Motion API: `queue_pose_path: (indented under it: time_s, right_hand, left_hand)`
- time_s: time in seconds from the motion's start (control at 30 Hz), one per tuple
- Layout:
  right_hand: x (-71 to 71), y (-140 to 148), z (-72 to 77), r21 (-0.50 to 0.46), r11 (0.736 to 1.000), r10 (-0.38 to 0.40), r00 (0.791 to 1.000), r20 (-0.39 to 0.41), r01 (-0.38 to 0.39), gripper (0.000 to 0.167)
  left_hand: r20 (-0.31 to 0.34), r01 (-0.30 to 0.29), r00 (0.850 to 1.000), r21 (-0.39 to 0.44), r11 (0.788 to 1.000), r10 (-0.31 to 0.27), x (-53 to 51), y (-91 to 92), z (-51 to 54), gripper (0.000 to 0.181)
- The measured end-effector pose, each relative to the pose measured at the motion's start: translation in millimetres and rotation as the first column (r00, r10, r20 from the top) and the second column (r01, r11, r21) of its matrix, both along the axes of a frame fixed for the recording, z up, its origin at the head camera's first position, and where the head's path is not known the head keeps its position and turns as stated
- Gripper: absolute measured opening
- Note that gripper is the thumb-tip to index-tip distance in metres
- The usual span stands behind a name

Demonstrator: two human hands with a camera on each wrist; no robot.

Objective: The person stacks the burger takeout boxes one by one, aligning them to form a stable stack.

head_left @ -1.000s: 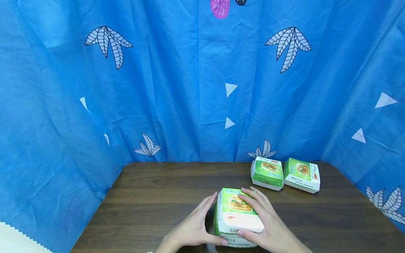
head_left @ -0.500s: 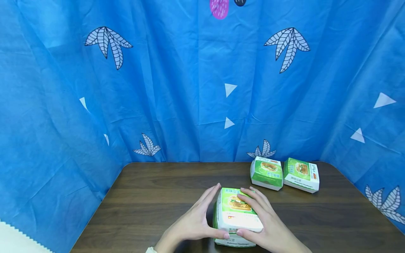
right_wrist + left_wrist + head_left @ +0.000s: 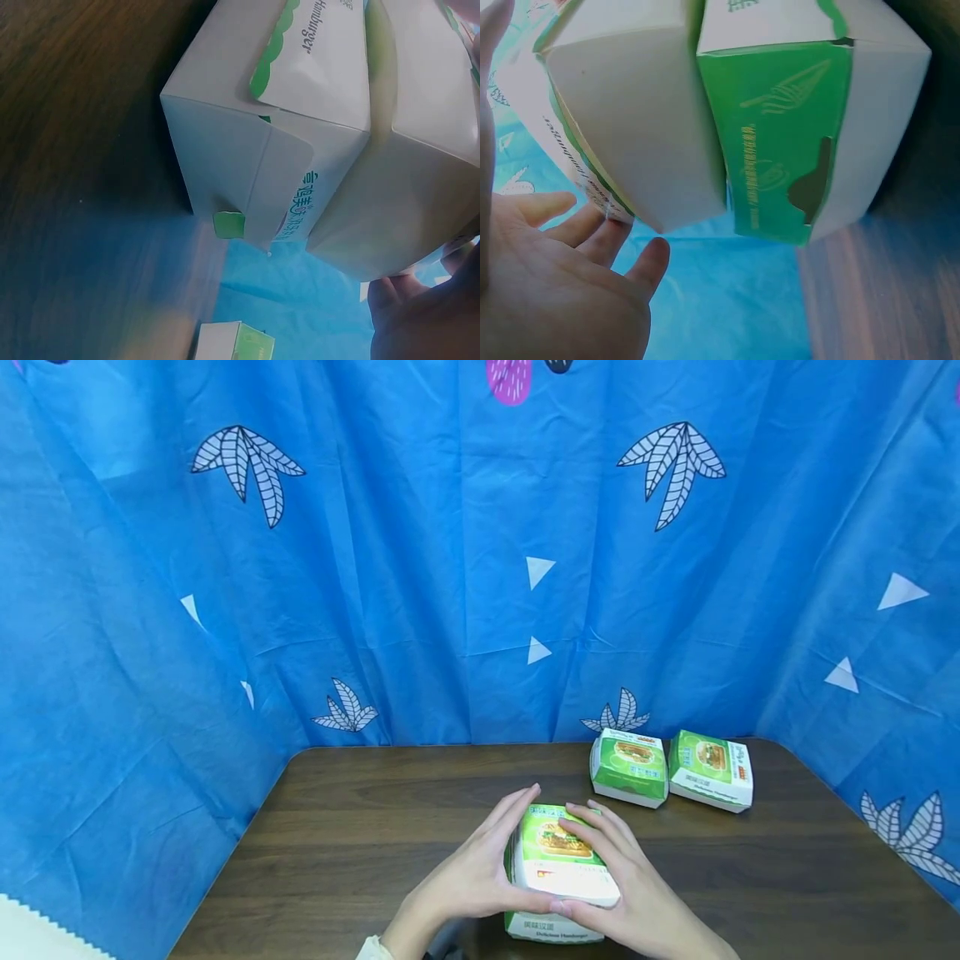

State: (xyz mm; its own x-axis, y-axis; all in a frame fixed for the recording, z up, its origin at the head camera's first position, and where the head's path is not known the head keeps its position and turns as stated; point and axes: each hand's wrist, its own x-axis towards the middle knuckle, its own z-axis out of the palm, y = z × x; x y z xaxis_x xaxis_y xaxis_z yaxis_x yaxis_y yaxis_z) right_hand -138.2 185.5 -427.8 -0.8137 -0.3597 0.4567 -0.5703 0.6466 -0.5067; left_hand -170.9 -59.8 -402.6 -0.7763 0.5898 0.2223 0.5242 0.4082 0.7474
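Curtained-off workspace, blue drapes [image 3: 420, 543], wooden table [image 3: 360, 827]

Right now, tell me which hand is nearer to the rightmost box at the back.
Right. The right hand, on the upper stacked box, is nearer the camera and left of the rightmost box; the left hand is farther left.

head: lower box [image 3: 553, 928] partly hidden | right wrist: right hand [image 3: 431, 319] cut off
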Motion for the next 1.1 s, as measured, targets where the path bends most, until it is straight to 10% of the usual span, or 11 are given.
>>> queue_pose_path:
  time_s: [1.1]
  right_hand:
    - [0.0,7.4,1.5,0.046,0.998,0.046,0.997,0.058,-0.049,0.106]
  left_hand:
    - [-0.081,0.004,0.997,-0.060,0.998,-0.009,-1.7,2.5,-3.6,0.111]
